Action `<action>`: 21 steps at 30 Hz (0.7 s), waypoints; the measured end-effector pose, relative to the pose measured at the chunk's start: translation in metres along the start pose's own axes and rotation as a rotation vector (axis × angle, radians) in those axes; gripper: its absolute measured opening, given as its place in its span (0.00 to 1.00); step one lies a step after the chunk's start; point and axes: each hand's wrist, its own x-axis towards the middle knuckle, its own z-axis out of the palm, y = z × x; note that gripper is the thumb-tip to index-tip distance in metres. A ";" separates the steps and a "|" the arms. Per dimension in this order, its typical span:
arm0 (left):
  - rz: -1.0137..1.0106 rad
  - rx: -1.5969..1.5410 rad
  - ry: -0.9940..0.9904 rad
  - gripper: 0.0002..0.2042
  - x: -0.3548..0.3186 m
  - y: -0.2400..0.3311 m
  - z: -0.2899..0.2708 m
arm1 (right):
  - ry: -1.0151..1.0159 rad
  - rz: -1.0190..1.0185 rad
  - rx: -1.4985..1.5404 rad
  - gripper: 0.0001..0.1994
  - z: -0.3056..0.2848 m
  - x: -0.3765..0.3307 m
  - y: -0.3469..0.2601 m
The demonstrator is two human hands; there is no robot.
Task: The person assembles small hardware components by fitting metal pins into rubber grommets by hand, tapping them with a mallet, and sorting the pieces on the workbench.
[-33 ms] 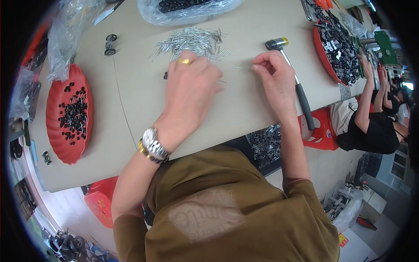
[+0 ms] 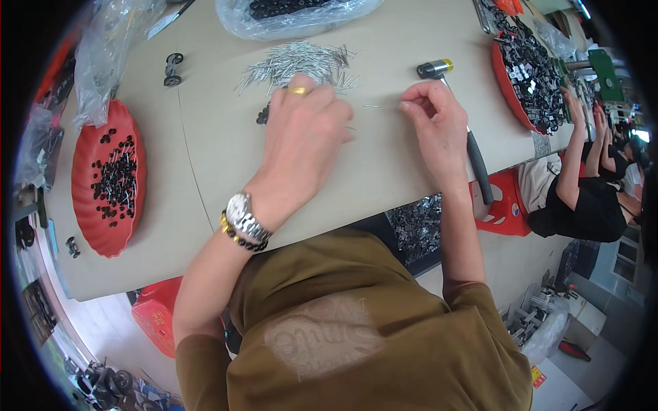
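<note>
My left hand (image 2: 301,140), palm down with curled fingers, is at the near edge of a heap of thin metal pins (image 2: 295,63). What its fingers hold is hidden. Small black wheels (image 2: 262,115) peek out at its left side, and the tip of a pin (image 2: 351,129) shows at its right. My right hand (image 2: 439,133) has thumb and forefinger pinched together; anything between them is too small to make out. A single pin (image 2: 372,106) lies left of those fingertips, apart from them. A hammer (image 2: 480,168) with a black-and-yellow head lies partly behind my right hand.
A red scalloped tray (image 2: 82,185) with black-capped pins lies left. Wheel pairs (image 2: 173,70) stand on the table (image 2: 164,226). A plastic bag (image 2: 301,27) of black parts is at the back. A red tray (image 2: 504,79) of black parts and a co-worker (image 2: 582,192) are right.
My right hand has shifted slightly right, away from the lone pin. My left hand has shifted slightly, and the black wheels beside it show more and sit a little farther right.
</note>
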 end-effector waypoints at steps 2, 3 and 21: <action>0.021 0.014 -0.038 0.06 0.007 -0.003 0.008 | 0.062 0.012 -0.016 0.06 -0.006 -0.004 0.001; 0.043 0.031 -0.076 0.05 0.008 -0.003 0.010 | 0.083 0.014 0.005 0.05 -0.008 -0.005 0.003; -0.049 -0.039 -0.014 0.08 -0.062 -0.042 -0.035 | -0.310 -0.617 -0.221 0.37 0.055 -0.001 -0.039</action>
